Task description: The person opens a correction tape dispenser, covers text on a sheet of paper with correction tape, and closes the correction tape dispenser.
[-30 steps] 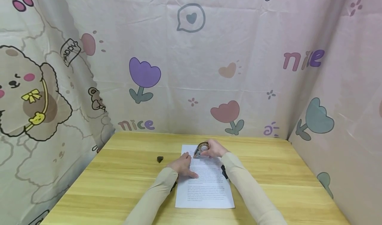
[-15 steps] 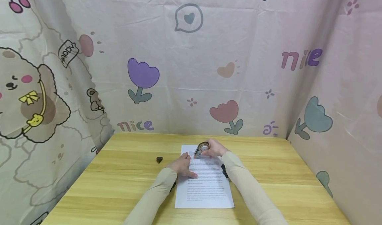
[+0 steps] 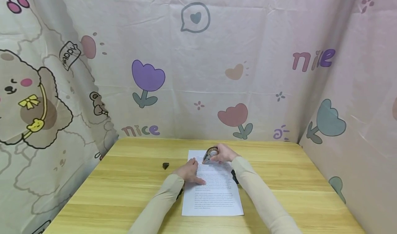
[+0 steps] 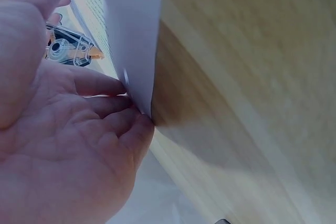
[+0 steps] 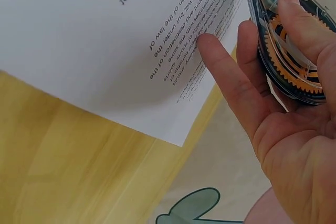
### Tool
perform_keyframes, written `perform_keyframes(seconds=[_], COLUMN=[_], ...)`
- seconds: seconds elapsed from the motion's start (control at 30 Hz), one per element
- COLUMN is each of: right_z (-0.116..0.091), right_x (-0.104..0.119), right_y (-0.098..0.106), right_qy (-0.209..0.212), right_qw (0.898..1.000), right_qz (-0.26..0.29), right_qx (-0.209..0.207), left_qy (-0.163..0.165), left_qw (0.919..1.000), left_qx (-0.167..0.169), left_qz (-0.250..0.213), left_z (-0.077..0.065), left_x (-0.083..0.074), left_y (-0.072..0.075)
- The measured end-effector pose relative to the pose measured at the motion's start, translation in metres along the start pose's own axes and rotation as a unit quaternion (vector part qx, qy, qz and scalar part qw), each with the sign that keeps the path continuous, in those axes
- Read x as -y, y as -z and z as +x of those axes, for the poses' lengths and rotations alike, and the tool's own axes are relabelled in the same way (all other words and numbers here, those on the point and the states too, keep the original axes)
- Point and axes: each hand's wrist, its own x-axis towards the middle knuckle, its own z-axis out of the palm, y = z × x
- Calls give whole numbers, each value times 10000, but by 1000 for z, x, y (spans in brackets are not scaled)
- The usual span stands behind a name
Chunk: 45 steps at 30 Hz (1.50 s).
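A printed sheet of paper lies on the wooden table. My right hand grips a correction tape near the sheet's top; its see-through case shows orange gears in the right wrist view, with the thumb across it. The dispenser's orange tip points down at the text, and whether it touches the paper is hard to tell. One finger of that hand reaches onto the sheet. On the paper's left edge rests my left hand, thumb spread and fingers fairly straight.
A small dark cap-like piece lies on the table left of the sheet. Black wrist-worn parts show beside each sleeve. Patterned cloth stands behind the table and at both sides.
My right hand has shifted slightly to the right with the correction tape, along the upper lines of text. The left hand stays in place on the paper. The head view drifts a little.
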Motion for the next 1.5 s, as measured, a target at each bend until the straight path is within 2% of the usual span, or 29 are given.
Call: perform_keyframes(seconds=[1.3,1.5], right_z=[-9,-10], right_x=[-1,-2], right_y=[8,5], right_qy=[-304,-328], right_qw=[9995,9993], right_qz=[-38,-54], right_qx=[-61,-179], left_qy=[-48,-158], left_qw=[10000,9998], left_qx=[-4,1], left_qz=[-64,-120], left_z=[-3,-4], left_x=[0,3], left_y=[1,1])
